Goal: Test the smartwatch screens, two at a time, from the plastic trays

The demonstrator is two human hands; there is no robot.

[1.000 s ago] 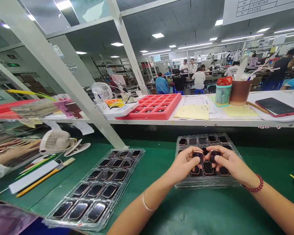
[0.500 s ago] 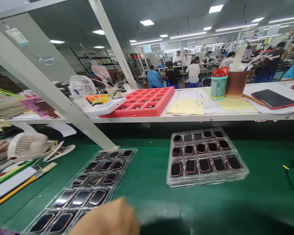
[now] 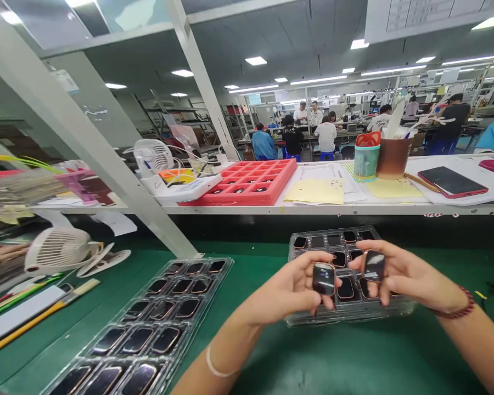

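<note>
My left hand [image 3: 286, 291] pinches a smartwatch case [image 3: 324, 278] by its edges, its dark glossy screen facing me. In my right hand [image 3: 415, 280] is another smartwatch case [image 3: 374, 266], tilted and also gripped at the sides. Both hands hover over a stack of clear plastic trays [image 3: 354, 317], whose top tray holds rows of similar watch cases. The hands hide part of that tray. To the left, a second clear tray [image 3: 227, 267] carries rows of dark-screened watch cases and runs toward me on the green mat.
A white shelf [image 3: 313, 209] crosses behind the trays, bearing a red foam tray [image 3: 286, 184], papers, cups [image 3: 366, 163] and a phone [image 3: 453, 181]. At left are a white fan [image 3: 57, 249] and a brush [image 3: 45, 312]. A slanted post [image 3: 148, 219] meets the bench. Several people sit farther back.
Both hands have come up into view over the right tray stack, each now holding a smartwatch case. Before, one blurred hand was over the left tray's near end. The camera view has shifted slightly.
</note>
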